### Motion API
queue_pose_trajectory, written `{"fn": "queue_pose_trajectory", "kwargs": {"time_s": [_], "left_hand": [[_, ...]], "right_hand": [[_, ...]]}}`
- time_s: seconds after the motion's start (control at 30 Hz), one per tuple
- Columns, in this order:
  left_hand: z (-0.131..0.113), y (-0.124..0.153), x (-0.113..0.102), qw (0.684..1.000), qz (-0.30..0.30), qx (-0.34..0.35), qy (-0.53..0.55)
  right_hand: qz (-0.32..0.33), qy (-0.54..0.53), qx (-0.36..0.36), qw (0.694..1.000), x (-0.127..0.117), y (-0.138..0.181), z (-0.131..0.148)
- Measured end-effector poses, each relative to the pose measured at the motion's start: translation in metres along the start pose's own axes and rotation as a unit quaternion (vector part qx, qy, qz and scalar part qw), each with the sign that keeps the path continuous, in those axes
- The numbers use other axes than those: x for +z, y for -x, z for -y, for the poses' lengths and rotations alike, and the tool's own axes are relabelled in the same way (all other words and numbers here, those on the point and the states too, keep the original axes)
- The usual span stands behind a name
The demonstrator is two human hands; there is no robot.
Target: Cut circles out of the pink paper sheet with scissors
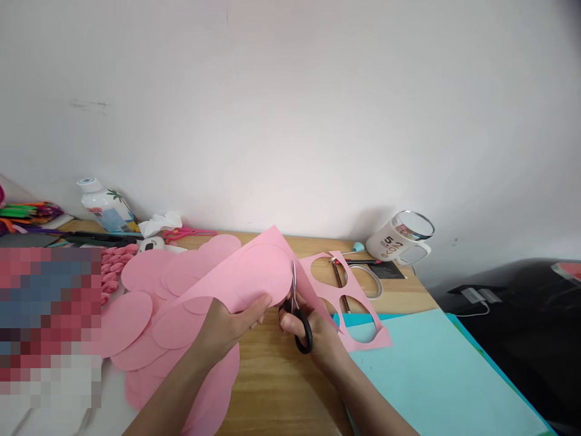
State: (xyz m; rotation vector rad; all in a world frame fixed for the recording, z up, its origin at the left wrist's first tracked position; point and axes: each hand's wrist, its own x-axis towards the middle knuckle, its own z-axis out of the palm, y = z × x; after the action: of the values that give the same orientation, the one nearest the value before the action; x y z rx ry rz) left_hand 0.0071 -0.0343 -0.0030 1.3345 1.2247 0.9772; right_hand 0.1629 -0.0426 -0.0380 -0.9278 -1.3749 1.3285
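My left hand (233, 324) grips a sheet of pink paper (258, 269) by its near edge, thumb on top. A round outline shows on the sheet, and part of its curve is cut free on the right. My right hand (313, 330) is closed around black-handled scissors (302, 330), their metal blades pointing up at the paper's cut edge. A strip of the sheet hangs down over the right hand's far side. Left of my hands lies a spread pile of pink paper circles (131, 324), overlapping one another.
A pink sheet with round holes (342, 300) lies to the right, beside light blue paper (403, 357). Behind it are a tape roll (376, 284), pencils and a lidded mug (393, 239). A white bottle (106, 206) and pink scissors (186, 232) lie along the wall.
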Motion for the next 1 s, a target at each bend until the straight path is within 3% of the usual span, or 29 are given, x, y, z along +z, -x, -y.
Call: {"fn": "queue_pose_trajectory", "kwargs": {"time_s": [0.53,0.67,0.83,1.0], "left_hand": [[-0.002,-0.002,-0.001,0.999,-0.012,0.045,0.020],[-0.002,-0.003,0.001,0.998,-0.025,0.045,0.036],[0.001,-0.001,0.001,0.999,0.025,0.041,-0.010],[0.002,0.000,-0.001,0.999,0.004,0.017,-0.042]], "right_hand": [[-0.026,0.059,0.039,0.997,0.004,0.001,0.014],[-0.029,0.035,0.051,0.998,0.006,0.002,0.013],[0.026,-0.017,0.046,0.998,0.007,0.002,0.005],[0.018,-0.022,0.051,0.998,0.005,0.002,0.006]]}}
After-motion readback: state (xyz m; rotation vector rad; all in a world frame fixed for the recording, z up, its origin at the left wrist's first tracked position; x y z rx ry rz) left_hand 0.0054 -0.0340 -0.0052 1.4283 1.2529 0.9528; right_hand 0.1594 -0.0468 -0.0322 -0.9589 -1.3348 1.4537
